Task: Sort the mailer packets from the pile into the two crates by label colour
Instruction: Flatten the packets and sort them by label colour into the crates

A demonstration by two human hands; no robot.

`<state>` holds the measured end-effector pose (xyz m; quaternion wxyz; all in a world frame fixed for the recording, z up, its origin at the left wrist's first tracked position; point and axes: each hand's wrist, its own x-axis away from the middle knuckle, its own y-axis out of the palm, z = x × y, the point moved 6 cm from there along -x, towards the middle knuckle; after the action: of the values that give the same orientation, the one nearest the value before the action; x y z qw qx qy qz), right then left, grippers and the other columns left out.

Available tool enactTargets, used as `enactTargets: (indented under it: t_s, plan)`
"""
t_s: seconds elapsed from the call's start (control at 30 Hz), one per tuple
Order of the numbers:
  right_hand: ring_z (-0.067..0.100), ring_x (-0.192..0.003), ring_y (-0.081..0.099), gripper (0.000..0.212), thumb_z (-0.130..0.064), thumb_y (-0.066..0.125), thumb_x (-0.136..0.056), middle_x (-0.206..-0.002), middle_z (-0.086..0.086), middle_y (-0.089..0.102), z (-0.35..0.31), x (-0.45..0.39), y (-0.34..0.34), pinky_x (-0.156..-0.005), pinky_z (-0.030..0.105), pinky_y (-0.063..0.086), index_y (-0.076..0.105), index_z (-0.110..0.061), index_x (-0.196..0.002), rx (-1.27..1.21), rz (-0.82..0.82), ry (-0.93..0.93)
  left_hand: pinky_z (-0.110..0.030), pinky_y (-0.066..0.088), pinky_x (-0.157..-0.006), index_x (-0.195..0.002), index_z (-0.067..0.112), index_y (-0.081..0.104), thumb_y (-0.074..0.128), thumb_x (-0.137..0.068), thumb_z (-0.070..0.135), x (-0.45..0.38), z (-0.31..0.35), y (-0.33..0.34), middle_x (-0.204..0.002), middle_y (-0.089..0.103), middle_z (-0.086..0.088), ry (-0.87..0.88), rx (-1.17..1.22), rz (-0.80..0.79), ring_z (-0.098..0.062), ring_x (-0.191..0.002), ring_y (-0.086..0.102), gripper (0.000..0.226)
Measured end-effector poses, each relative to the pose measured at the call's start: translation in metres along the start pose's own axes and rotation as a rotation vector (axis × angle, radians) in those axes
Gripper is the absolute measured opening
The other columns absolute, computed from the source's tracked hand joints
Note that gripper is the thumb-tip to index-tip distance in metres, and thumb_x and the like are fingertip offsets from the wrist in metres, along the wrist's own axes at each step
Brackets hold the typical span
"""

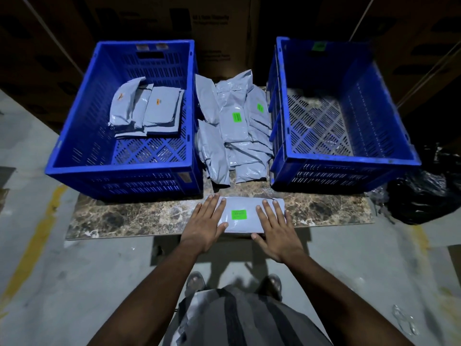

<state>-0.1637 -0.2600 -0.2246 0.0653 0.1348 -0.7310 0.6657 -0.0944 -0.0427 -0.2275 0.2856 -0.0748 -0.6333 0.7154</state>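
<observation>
A grey mailer packet [245, 204] with a green label lies flat on the marble slab [139, 216] near its front edge. My left hand [205, 221] rests flat on the packet's left end and my right hand [275, 226] on its right end, fingers spread. Between the crates sits the pile of grey packets [234, 136], two showing green labels. The left blue crate [119, 168] holds several packets with orange labels. The right blue crate [349, 161] has a green tag on its far wall and no packets inside.
Black plastic bags [424, 196] lie on the floor right of the right crate. Cardboard boxes [212, 23] stand behind the crates. The slab sits low on a concrete floor with a yellow line [37, 236] at left. My feet are below the slab's front edge.
</observation>
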Motion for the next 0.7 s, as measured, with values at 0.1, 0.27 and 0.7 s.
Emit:
enactTargets:
  t_s: [0.1, 0.27, 0.7]
  plan:
    - [0.022, -0.150, -0.024, 0.075, -0.070, -0.008, -0.091, -0.163, -0.002, -0.021, 0.001, 0.001, -0.008, -0.121, 0.057, -0.004, -0.016, -0.031, -0.155, 0.000, -0.011, 0.006, -0.041, 0.000, -0.125, -0.158, 0.020, -0.010, 0.004, -0.090, 0.067, 0.003, 0.000, -0.004, -0.162, -0.020, 0.003, 0.011, -0.014, -0.013, -0.015, -0.152, -0.013, 0.084]
    - [0.021, -0.155, 0.001, 0.067, -0.053, 0.004, -0.098, -0.168, 0.002, 0.004, -0.015, -0.010, -0.036, -0.122, 0.054, 0.002, 0.015, -0.027, -0.159, -0.039, 0.083, -0.009, -0.039, 0.001, -0.125, -0.160, 0.017, 0.001, 0.025, -0.103, 0.052, 0.005, 0.018, -0.019, -0.167, -0.006, 0.002, 0.041, 0.001, 0.090, -0.014, -0.154, -0.007, 0.070]
    - [0.031, -0.154, -0.006, 0.069, -0.054, 0.026, -0.101, -0.168, -0.003, -0.002, -0.012, 0.009, 0.006, -0.120, 0.062, 0.010, 0.004, -0.025, -0.160, 0.159, 0.079, -0.058, -0.035, -0.007, -0.123, -0.159, 0.017, -0.008, 0.008, -0.097, 0.059, 0.006, 0.013, 0.004, -0.166, -0.013, 0.000, -0.035, 0.000, 0.029, -0.015, -0.153, -0.014, 0.076]
